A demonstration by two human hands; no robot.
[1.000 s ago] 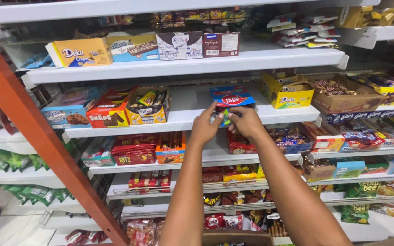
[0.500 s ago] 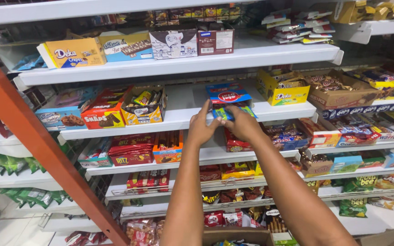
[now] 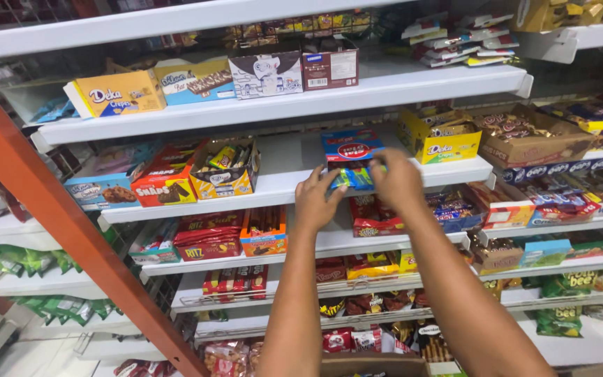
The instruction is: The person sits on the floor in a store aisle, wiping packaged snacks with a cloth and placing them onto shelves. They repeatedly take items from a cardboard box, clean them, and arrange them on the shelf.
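Both my hands reach up to the second white shelf [image 3: 287,183] of a snack rack. My left hand [image 3: 317,200] and my right hand [image 3: 395,181] together grip a small stack of blue and green wrapped snack bars [image 3: 352,178] at the shelf's front edge. Right behind the stack stands a blue and red display box [image 3: 351,146]. The bars' far ends are hidden by my fingers.
A yellow box [image 3: 440,137] and a brown carton of sweets [image 3: 525,136] stand to the right. An open carton of bars [image 3: 225,168] and a red box [image 3: 167,183] sit to the left. An orange upright [image 3: 57,216] slants across the left. Lower shelves hold several snack packs.
My hands and the stack of bars stay at the shelf edge; the view has shifted slightly, and my fingers have closed a little more around the bars.
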